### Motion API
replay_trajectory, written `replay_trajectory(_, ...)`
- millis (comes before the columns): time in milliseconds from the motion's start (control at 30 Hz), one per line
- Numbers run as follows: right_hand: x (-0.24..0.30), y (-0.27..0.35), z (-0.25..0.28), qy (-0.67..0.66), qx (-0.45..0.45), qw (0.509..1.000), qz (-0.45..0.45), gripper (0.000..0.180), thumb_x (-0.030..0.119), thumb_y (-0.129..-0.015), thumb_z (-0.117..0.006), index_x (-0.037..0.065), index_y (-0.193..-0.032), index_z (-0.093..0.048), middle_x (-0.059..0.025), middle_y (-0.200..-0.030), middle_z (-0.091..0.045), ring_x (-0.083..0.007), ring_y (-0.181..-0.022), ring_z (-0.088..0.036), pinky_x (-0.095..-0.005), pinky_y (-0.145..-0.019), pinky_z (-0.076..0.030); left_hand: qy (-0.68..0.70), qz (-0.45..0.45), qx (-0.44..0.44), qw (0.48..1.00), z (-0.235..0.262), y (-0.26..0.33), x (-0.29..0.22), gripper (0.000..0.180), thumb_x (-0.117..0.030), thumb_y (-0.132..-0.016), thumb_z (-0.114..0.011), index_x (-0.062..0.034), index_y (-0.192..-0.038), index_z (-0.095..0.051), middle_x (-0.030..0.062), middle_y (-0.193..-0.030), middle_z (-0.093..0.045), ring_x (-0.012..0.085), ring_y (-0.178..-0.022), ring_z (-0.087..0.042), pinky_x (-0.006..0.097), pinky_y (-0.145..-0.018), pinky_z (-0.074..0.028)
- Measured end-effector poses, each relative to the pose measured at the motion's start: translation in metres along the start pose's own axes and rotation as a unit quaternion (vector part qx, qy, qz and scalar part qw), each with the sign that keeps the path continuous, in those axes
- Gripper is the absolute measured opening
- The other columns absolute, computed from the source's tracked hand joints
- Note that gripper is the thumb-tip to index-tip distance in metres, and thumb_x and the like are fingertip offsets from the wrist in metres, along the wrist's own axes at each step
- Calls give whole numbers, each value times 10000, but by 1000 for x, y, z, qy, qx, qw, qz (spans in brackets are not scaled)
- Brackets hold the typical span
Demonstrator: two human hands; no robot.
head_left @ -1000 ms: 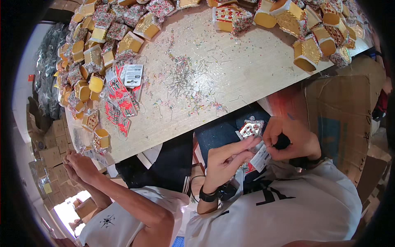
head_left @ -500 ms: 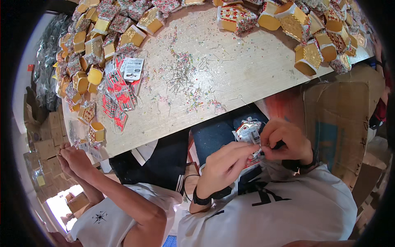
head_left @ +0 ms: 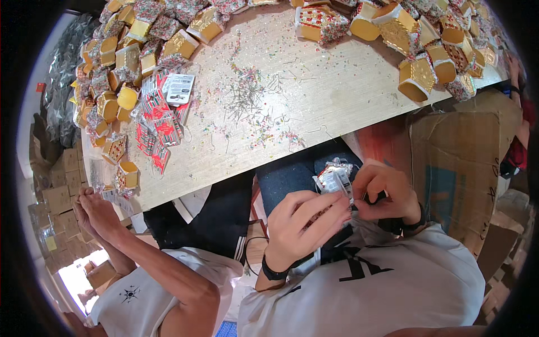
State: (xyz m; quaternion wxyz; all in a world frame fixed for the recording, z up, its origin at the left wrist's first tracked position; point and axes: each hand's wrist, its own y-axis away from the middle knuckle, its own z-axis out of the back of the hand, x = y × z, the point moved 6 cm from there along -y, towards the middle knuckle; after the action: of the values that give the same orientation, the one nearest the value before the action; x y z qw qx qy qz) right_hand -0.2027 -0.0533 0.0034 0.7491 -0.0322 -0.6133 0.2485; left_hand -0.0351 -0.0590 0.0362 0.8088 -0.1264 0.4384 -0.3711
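Observation:
My left hand (head_left: 303, 222) and my right hand (head_left: 386, 194) meet over my lap, below the table edge. Both pinch a small packet (head_left: 335, 178) wrapped in clear crinkly film with red and white print. The left fingers close on its lower edge, and the right fingertips grip its right side. A dark band sits on each wrist.
A pale wooden table (head_left: 314, 95) carries a heap of thin metal hooks (head_left: 247, 95), red and white packets (head_left: 160, 121) and many small gold boxes (head_left: 415, 78) along its far and left rims. Another person's arm (head_left: 140, 250) reaches in at lower left. A cardboard box (head_left: 460, 168) stands to my right.
My hands have drawn closer together on the packet and shifted slightly right. The other person's hand at lower left has moved a little.

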Motion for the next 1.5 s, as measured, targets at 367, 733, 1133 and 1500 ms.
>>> replay_trajectory(367,6,3,4,14,-18,999,30,356,-67,-678,-769,104,-829,-496,-45,-851,-629,-197,-725,-595,-298,-635,-450,65,16,2,998,-12,3,6,265,17,-653,-774,-31,-896,-677,77,-873,-651,244,-739,-632,315,-626,-512)
replay_trajectory(733,8,-4,-8,2,26,996,87,156,153,-848,-696,46,-936,-625,-95,-952,-592,-274,-933,-554,-380,-819,-425,122,-1,-65,990,-20,16,-11,279,62,-654,-776,-41,-884,-656,72,-781,-653,235,-673,-637,303,-595,-521)
replay_trajectory(1133,2,16,-12,-135,168,976,38,120,118,-932,-557,15,-869,-567,-135,-788,-504,-331,-725,-497,-411,-676,-379,119,21,40,992,-17,6,-13,253,0,-684,-713,-50,-932,-700,40,-889,-663,194,-747,-602,291,-594,-506)
replay_trajectory(1500,-7,22,-9,-86,228,970,5,136,133,-953,-538,4,-928,-573,-148,-836,-535,-344,-752,-524,-407,-696,-417,74,-11,122,990,-21,1,-9,242,-43,-700,-745,-67,-931,-677,27,-855,-647,188,-723,-595,301,-571,-435)
